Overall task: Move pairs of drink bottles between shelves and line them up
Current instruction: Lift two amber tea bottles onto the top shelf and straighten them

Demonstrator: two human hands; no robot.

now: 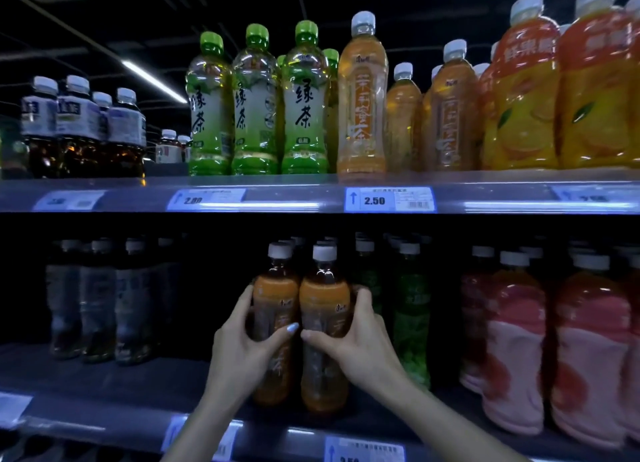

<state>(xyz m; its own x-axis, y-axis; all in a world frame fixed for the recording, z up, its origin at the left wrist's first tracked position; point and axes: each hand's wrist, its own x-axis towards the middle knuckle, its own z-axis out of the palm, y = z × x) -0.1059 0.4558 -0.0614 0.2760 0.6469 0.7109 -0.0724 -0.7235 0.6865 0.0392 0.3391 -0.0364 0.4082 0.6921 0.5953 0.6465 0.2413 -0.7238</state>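
Dark ceiling, bright strip light [154, 81]

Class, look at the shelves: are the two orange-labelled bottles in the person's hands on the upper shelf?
No: the two white-capped orange-labelled bottles held by the left hand and right hand stand on the lower shelf.

Both bare forearms reach up and forward from the bottom of the view, converging toward the middle. The left hand [242, 344] is curled, thumb stretched rightward (its nail painted pale blue), fingers wrapped out of sight on the far side. The right hand [356, 337] mirrors it, thumb pointing left, fingers bent. The two thumbs nearly meet.
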